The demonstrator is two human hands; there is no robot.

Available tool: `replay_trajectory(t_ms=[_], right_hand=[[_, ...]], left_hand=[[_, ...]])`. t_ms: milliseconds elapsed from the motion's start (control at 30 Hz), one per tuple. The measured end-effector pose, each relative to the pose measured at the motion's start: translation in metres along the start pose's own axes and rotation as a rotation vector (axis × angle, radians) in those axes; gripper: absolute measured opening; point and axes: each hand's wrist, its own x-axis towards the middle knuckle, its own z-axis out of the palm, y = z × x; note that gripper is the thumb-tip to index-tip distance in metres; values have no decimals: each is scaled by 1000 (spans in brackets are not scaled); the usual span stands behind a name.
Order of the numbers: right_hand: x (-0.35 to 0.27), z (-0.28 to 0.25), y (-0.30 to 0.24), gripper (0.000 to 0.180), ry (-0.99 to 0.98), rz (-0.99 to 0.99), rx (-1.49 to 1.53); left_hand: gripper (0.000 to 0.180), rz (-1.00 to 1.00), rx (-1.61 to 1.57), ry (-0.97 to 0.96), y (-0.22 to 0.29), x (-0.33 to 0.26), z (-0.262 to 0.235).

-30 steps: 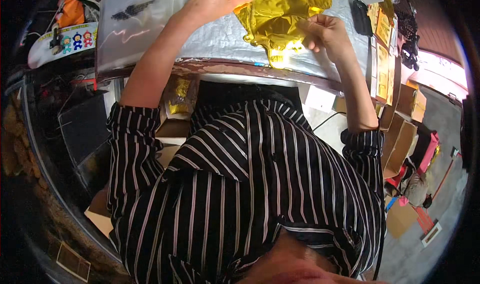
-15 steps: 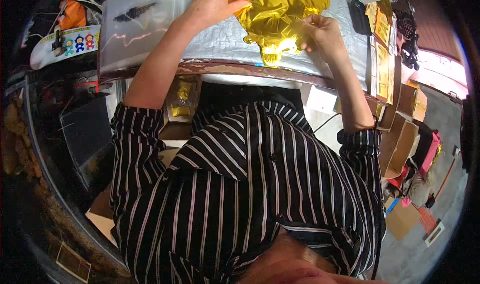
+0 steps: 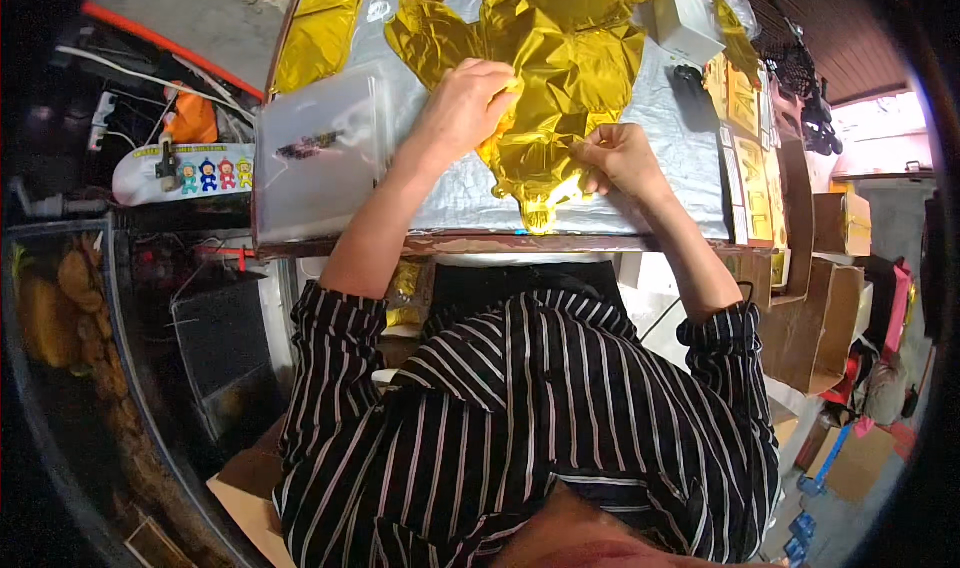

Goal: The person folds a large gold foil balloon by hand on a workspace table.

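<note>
We see a crumpled gold foil balloon (image 3: 560, 58), shiny and creased, flat and uninflated on the silver-covered desk (image 3: 660, 168). Our left hand (image 3: 465, 108) presses its left edge with curled fingers, and our right hand (image 3: 620, 158) pinches the narrow lower neck near the desk's front edge. Hands apart, both gripping foil

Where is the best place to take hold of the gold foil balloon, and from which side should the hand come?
Probably the narrow neck of the gold foil balloon, at the table's near edge. It is flat and thin, so fingers can pinch it from the near side. The left hand and right hand already rest on the crinkled foil just above it.
</note>
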Motion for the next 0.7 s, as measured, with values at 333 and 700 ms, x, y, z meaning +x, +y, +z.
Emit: replay_trajectory(t_ms=[333,700], right_hand=[[2,1,-1,22,-11,17,25],[1,-4,3,19,-48,10,36]], left_hand=[[37,-46,187,-98,-2,13,20],[35,-32,203,-71,-4,5,17]])
